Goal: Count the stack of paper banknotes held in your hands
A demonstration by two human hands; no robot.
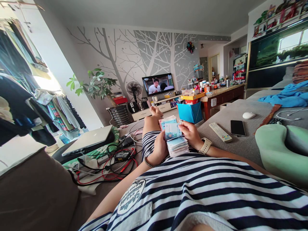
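My left hand [159, 148] is closed around a thick stack of banknotes [178, 147], held above my lap against the striped clothing. A light blue banknote [172, 131] marked 10 stands up from the stack, and my right hand [190, 134] pinches its right edge. Behind it, more banknotes [169, 120] in blue and pink show on my lap, partly covered by the raised note. My left fingertips are hidden behind the notes.
On the sofa to the right lie a remote control [220, 132], a phone [238, 128], a white mouse [249, 115] and a green neck pillow [271, 147]. To the left are tangled cables [117, 157] and a laptop [89, 140]. A blue bin [190, 112] stands beyond my legs.
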